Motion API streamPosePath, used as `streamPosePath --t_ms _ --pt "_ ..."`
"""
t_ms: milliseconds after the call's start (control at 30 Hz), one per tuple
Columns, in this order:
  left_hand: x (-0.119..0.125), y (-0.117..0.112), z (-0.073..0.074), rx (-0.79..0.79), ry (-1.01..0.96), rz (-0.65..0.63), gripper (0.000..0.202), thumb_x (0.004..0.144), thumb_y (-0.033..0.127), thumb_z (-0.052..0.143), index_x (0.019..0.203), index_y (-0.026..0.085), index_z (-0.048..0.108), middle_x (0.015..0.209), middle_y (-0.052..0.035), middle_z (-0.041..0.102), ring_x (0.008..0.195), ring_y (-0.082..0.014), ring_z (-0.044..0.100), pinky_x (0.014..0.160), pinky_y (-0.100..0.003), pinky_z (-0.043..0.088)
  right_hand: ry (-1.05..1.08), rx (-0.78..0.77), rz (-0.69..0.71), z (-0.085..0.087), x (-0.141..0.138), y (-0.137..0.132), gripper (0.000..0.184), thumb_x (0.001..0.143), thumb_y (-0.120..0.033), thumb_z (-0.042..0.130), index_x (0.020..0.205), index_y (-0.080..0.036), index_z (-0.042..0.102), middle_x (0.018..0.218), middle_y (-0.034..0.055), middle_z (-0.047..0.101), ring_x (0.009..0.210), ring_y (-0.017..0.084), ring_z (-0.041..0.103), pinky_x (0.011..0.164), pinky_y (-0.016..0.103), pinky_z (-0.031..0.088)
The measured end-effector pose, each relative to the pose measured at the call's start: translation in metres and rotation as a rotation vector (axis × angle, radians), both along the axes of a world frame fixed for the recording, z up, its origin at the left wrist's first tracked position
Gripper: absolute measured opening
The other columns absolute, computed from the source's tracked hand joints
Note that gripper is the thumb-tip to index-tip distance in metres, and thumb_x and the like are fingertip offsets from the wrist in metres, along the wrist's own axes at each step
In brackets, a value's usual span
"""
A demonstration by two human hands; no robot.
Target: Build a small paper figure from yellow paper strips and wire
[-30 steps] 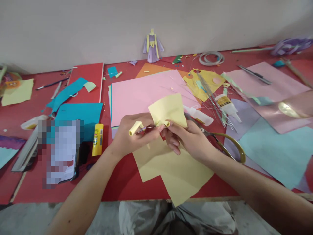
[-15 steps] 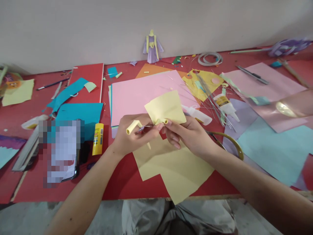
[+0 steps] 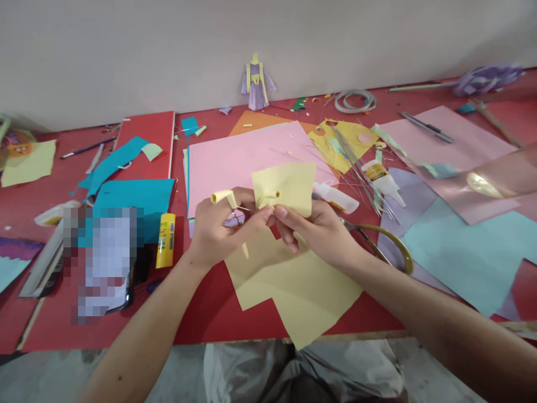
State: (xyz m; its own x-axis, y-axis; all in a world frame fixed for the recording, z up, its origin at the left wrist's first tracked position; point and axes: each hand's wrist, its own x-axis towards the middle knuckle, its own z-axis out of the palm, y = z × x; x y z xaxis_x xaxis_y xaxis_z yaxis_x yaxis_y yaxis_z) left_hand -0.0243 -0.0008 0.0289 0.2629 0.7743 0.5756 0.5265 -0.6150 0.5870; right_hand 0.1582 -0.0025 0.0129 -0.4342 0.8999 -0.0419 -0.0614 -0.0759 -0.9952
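A small pale yellow piece of paper [image 3: 296, 182] is pinched between my hands, with a little rolled paper tube [image 3: 274, 195] lying against its face. My left hand [image 3: 226, 226] closes on the paper's lower left edge. Through its fingers runs a thin wire with a bent yellow paper roll [image 3: 223, 197] at its end, above the knuckles. A narrow yellow tip [image 3: 245, 250] hangs below that palm. My right hand [image 3: 314, 226] grips the lower edge, thumb in front and fingers curled. Beneath both hands lies a larger yellow sheet [image 3: 293, 285] with a notched edge.
Pink paper [image 3: 243, 157] lies behind the hands. A glue stick [image 3: 166, 240] and a phone [image 3: 111, 260] are at left. Scissors [image 3: 403, 249], glue bottles [image 3: 381, 179] and thin wires [image 3: 356, 162] lie at right. A paper doll [image 3: 257, 84] leans on the wall.
The small yellow paper has turned more upright and slid slightly down, and the little tube now shows higher on its face. My right thumb has moved left, nearer the left thumb.
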Motion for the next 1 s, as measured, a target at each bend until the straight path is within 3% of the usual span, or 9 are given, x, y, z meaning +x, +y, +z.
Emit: streamPosePath --t_ms 133,267,333,500,600,767,1000 --pt "0.002 0.002 -0.004 0.053 -0.097 0.013 0.017 0.080 0.021 0.072 0.088 0.022 0.057 0.078 0.0031 0.064 0.062 -0.0082 0.062 0.056 -0.021 0.052 0.048 -0.045 0.020 0.000 0.000 0.000 0.034 0.091 -0.045 0.055 0.075 -0.016 0.062 0.050 -0.0064 0.049 0.042 0.006 0.047 0.044 0.021 0.038" --pt "0.004 0.003 -0.003 0.094 -0.230 -0.090 0.023 0.079 0.018 0.074 0.087 0.023 0.053 0.075 0.0040 0.061 0.063 -0.0088 0.059 0.053 -0.022 0.050 0.098 -0.105 0.078 0.002 0.000 0.001 0.034 0.090 -0.046 0.056 0.076 -0.015 0.063 0.048 -0.0065 0.050 0.041 0.006 0.046 0.045 0.021 0.038" --pt "0.003 0.003 0.000 0.095 -0.189 -0.111 0.019 0.080 0.018 0.073 0.083 0.023 0.055 0.072 0.0035 0.061 0.064 -0.0099 0.060 0.055 -0.023 0.051 0.107 -0.112 0.085 0.002 0.000 0.001 0.035 0.090 -0.045 0.056 0.073 -0.016 0.063 0.047 -0.0064 0.050 0.040 0.006 0.045 0.046 0.022 0.037" --pt "-0.005 0.004 0.003 -0.087 -0.120 -0.063 0.012 0.082 0.025 0.072 0.088 0.024 0.062 0.083 0.0012 0.066 0.068 -0.0103 0.062 0.059 -0.024 0.053 0.098 -0.099 0.022 0.001 0.001 0.000 0.034 0.093 -0.043 0.054 0.075 -0.016 0.063 0.046 -0.0074 0.047 0.040 0.006 0.043 0.045 0.022 0.036" --pt "-0.008 0.006 0.002 -0.140 -0.093 -0.116 0.017 0.082 0.026 0.072 0.097 0.025 0.063 0.086 0.0013 0.068 0.069 -0.0102 0.064 0.061 -0.023 0.054 0.105 -0.094 0.033 0.000 0.001 0.000 0.033 0.093 -0.043 0.054 0.075 -0.016 0.063 0.047 -0.0072 0.048 0.041 0.006 0.043 0.044 0.022 0.036" --pt "-0.008 0.006 0.004 -0.200 0.044 -0.163 0.008 0.087 0.026 0.067 0.095 0.027 0.067 0.089 0.0006 0.072 0.078 -0.0132 0.066 0.070 -0.026 0.056 0.098 -0.085 0.039 0.000 0.001 0.001 0.035 0.092 -0.042 0.055 0.068 -0.017 0.058 0.046 -0.0071 0.047 0.040 0.006 0.043 0.045 0.022 0.036" --pt "-0.008 0.007 0.004 -0.256 0.034 -0.122 0.006 0.087 0.030 0.066 0.090 0.025 0.067 0.079 0.0010 0.069 0.071 -0.0126 0.064 0.063 -0.025 0.053 0.088 -0.085 0.026 0.000 0.000 0.002 0.034 0.092 -0.044 0.055 0.072 -0.016 0.059 0.047 -0.0077 0.046 0.039 0.005 0.042 0.044 0.021 0.036"
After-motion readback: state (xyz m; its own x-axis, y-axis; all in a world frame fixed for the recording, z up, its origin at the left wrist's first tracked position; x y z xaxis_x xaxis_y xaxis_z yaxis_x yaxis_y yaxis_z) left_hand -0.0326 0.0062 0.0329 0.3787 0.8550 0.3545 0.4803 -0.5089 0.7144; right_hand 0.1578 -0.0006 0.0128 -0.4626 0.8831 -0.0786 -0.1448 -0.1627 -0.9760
